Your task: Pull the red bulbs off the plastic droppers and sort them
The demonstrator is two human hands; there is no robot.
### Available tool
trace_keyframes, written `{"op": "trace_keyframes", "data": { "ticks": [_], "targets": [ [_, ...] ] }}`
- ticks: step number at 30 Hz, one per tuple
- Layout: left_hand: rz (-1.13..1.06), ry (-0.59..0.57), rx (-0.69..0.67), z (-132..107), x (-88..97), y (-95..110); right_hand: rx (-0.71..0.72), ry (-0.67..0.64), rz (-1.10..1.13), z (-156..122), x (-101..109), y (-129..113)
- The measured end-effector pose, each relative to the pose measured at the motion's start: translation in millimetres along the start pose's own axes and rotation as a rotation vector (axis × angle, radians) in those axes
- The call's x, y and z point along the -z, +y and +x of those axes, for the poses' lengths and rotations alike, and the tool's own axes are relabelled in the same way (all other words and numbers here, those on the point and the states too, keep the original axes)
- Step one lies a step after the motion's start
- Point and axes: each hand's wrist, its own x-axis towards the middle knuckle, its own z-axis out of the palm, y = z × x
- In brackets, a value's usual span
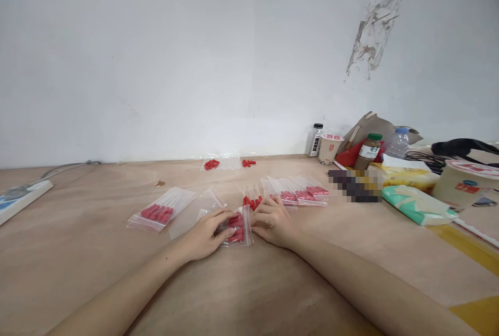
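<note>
White wall [175, 65] behind a brown tabletop [249, 294]. At right, well apart from the work, stand a large paper cup [460, 188] and a green-and-white tissue pack [419, 206]. Left hand [205, 235], fingers and thumb closed over a zip bag [247, 225] of red pieces lying at centre; right hand [278, 224], fingers curled at the bag's zip edge, grip indeterminable. Filled bags [156, 215] flank both hands. Loose red plugs [253, 203], smallest, lie just beyond, partly hidden by the right hand.
</note>
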Motion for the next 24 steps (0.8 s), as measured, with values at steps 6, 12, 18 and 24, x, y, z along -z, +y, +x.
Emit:
{"op": "trace_keyframes", "data": {
  "ticks": [6,12,18,24],
  "targets": [
    [0.087,0.037,-0.062,0,-0.1,0,0.164,0.040,-0.069,2,-3,0],
    [0.479,0.098,-0.343,13,2.0,0,0.288,0.072,-0.160,2,-1,-1],
    [0.506,0.256,-0.658,31,-1.9,0,0.336,0.114,-0.174,4,0,-2],
    [0.446,0.231,-0.662,29,-9.0,-7,0.430,0.110,-0.270,8,-3,-1]
  ]
}}
